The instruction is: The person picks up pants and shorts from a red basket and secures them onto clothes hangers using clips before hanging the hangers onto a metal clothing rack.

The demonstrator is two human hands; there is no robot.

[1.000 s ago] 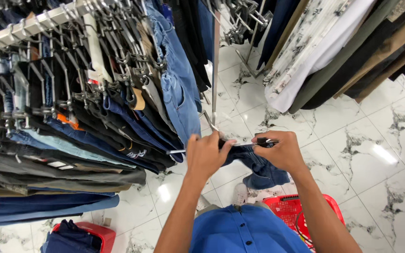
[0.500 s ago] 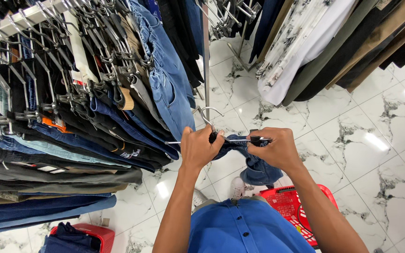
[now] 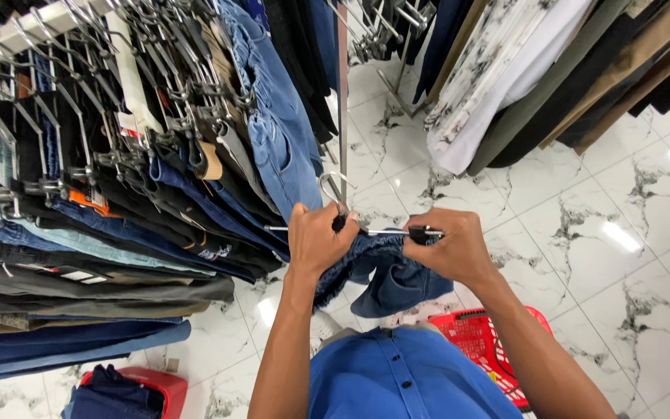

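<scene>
Compared with a second ago, the hands and the garment sit a little lower in the view, and the rack of hanging clothes has slid up and left; the hold on the hanger looks unchanged.

The left hand [image 3: 316, 240] is closed in a fist around the middle of a thin, bright metal clip hanger [image 3: 335, 194], just under its curved wire hook, which stands upright above the knuckles. The right hand [image 3: 447, 248] is closed over the hanger's right end, its fingers pinching the dark clip there together with the waistband of a pair of dark blue denim jeans [image 3: 381, 271]. The jeans hang bunched and folded between the two hands, held up in the air in front of the person's blue buttoned shirt [image 3: 405, 380], the cloth heavy and creased with rough stitched seams.

To the left, a crowded rail of hanging trousers [image 3: 118, 194] holds denim in light, mid and dark blue beside black and grey cloth, each on a metal clip hanger. Below lies a glossy white marble-patterned tile floor [image 3: 599, 225] with grey veins. A red plastic mesh basket [image 3: 482, 341] stands on it at the right, and a second red basket [image 3: 129, 388], with dark folded cloth in it, at the lower left.
</scene>
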